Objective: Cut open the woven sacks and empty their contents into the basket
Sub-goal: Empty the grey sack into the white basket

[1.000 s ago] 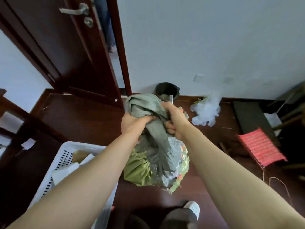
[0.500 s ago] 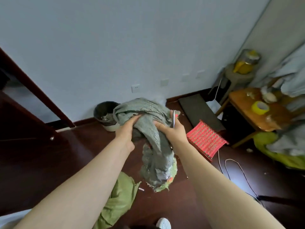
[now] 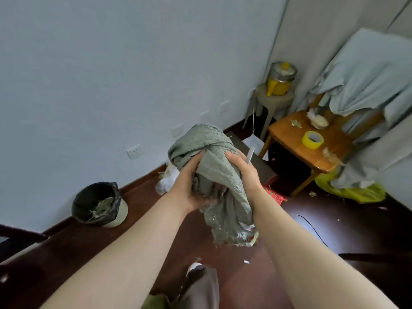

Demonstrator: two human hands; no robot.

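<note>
Crumpled grey-green woven sack [image 3: 219,166], held in mid-air above the dark floor [image 3: 356,221], is gripped on either side by curled fingers of the left hand [image 3: 189,186] and right hand [image 3: 245,172], a slim blade [image 3: 250,155] being kept in the latter.

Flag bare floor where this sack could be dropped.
Bare floor lies between the bin and the sack. A wider patch lies right of the sack, crossed only by a cable. It is crowded around the wooden table, red crate and yellow-green bag.
</note>
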